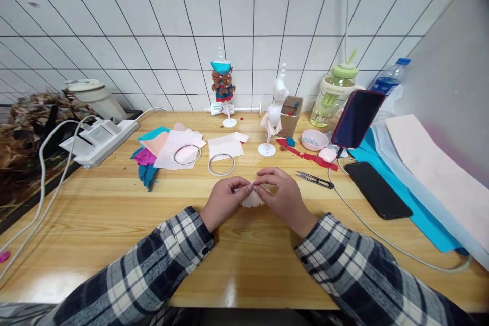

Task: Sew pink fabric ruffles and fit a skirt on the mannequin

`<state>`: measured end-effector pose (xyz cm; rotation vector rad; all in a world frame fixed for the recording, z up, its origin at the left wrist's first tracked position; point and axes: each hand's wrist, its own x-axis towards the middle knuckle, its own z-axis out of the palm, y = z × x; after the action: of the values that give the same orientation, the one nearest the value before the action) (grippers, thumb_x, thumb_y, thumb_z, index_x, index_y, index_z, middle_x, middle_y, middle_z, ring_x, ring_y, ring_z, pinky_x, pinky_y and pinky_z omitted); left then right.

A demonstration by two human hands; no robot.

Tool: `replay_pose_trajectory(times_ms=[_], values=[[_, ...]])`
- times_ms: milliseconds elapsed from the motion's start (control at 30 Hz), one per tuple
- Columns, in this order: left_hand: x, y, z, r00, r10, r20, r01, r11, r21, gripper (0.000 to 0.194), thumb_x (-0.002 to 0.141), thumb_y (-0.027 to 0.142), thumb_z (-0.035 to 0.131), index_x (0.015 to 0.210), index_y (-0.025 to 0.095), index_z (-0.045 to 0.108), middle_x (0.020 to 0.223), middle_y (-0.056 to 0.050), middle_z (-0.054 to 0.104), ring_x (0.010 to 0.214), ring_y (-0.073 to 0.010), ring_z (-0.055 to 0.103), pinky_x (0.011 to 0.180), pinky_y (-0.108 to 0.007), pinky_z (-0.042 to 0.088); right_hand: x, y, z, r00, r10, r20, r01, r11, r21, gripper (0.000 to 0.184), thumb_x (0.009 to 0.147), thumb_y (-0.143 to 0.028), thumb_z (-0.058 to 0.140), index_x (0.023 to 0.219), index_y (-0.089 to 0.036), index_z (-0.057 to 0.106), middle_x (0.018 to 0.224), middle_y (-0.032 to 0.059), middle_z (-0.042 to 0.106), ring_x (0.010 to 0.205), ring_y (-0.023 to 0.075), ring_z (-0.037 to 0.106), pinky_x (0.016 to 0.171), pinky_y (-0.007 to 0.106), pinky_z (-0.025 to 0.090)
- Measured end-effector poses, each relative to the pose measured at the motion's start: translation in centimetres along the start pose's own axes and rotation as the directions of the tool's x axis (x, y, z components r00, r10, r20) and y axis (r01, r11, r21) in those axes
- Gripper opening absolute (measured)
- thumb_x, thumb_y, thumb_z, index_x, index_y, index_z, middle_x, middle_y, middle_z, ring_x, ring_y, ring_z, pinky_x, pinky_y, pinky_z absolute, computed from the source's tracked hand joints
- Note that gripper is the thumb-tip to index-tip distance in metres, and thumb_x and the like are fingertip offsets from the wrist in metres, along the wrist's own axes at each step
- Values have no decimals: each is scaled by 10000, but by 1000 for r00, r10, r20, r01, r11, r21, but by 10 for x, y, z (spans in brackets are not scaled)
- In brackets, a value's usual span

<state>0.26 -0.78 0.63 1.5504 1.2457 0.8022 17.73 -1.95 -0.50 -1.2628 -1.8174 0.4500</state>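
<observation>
We record a pale wood-grain bench [233, 280] set against a white tiled wall [237, 7] with dark grout lines. Light glares off the wood near its front edge. A power strip [110, 142] sits at left; coloured sheets [412, 178] lie at right.

Containers: the pink bowl [324, 146] holds small pale beads [311, 139]. Just behind the bare-topped mini dress form [280, 90], an open cardboard box [291, 125] shows blue and red scraps inside. The green-lidded bottle [320, 113] is see-through, with something green within. Behind the propped phone [355, 118] stands a blue-capped water bottle [386, 80].

At centre front, our left hand [225, 199] and right hand [284, 198] both pinch a pleated pale-pink piece [252, 201] between thumb and fingers; we cannot tell whether it touches the bench.
</observation>
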Motion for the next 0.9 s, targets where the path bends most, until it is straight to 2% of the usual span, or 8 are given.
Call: replay_pose_trajectory(times_ms=[133,367,500,633,733,833,900], values=[[0,-1,0,1000,-2,26,2,1000,8,280,754,422,633,736,148,687,637,-3,608,572,-125,480,535,-231,363,1,0,-2,999,-17,40,19,999,-39,43,796,-267,682,809,-262,723,987,37,685,936,197,634,850,370,481],[-2,3,-2,998,23,66,-23,1000,-8,236,732,381,636,718,149,679,624,2,601,575,-123,483,549,-232,368,0,4,-2,996,8,89,-12,999,35,48,778,-289,707,780,-242,699,949,36,689,888,187,639,824,347,489],[-1,4,-3,996,-4,87,10,998,-64,228,712,367,647,734,142,679,649,-13,637,575,-128,515,550,-236,393,0,2,-1,994,12,111,-17,999,40,69,774,-274,699,826,-230,684,911,31,695,853,181,632,789,328,491],[-1,4,-3,995,11,101,-5,998,-57,242,721,347,650,829,143,723,777,-57,715,703,-179,611,652,-273,477,0,2,-2,989,84,118,-87,996,18,111,765,-197,647,867,-224,681,859,14,688,726,155,602,710,308,483],[-1,2,-1,995,3,101,1,999,-39,291,713,374,680,890,148,726,828,-72,735,735,-205,644,672,-297,508,2,3,-3,984,127,122,-134,990,45,109,748,-183,639,842,-219,682,828,9,681,700,148,593,692,302,476],[0,0,0,996,5,87,-3,1000,-17,321,707,406,694,904,154,726,855,-74,740,756,-215,654,692,-303,511,4,4,-3,965,205,162,-231,960,159,77,745,-222,648,817,-206,668,762,0,672,665,139,589,656,288,478],[2,0,-2,997,9,71,-7,1000,-18,323,708,417,696,896,157,731,878,-76,741,790,-221,652,722,-307,503,5,4,-3,940,260,223,-320,898,303,105,742,-279,665,803,-196,648,732,-1,665,644,132,585,616,272,481]])
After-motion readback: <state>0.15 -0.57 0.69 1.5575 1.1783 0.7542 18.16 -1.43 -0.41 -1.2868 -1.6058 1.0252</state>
